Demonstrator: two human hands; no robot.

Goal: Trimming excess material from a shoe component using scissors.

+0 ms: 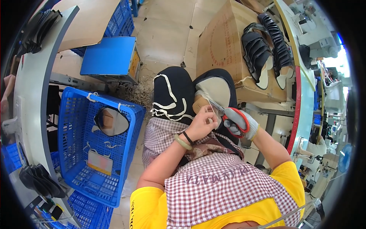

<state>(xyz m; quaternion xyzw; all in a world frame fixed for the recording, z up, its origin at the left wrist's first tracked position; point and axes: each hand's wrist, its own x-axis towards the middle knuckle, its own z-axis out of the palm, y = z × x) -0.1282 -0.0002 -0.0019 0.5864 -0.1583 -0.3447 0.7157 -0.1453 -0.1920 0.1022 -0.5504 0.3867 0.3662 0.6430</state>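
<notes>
Two hands meet over the lap: the right hand, in a pale knitted glove with grey fingers, has its grip closed through the loops of red-handled scissors, while the bare left hand appears to pinch a thin pale strip between thumb and fingertips. The shoe piece lies over the right thigh, toward the lap's far edge at the knee. It should be light and supple, bending easily and more apt to crease or shift than to break; the strip looks limp and easily slipped. The piece is best held by its border near the cut, fingers clear of the blades, and the rigid scissors by their loops. The piece has a smooth cream face, rounded at its far end, with a tan patch at its near left corner and black around it; where that black becomes trouser cloth is hard to tell.
</notes>
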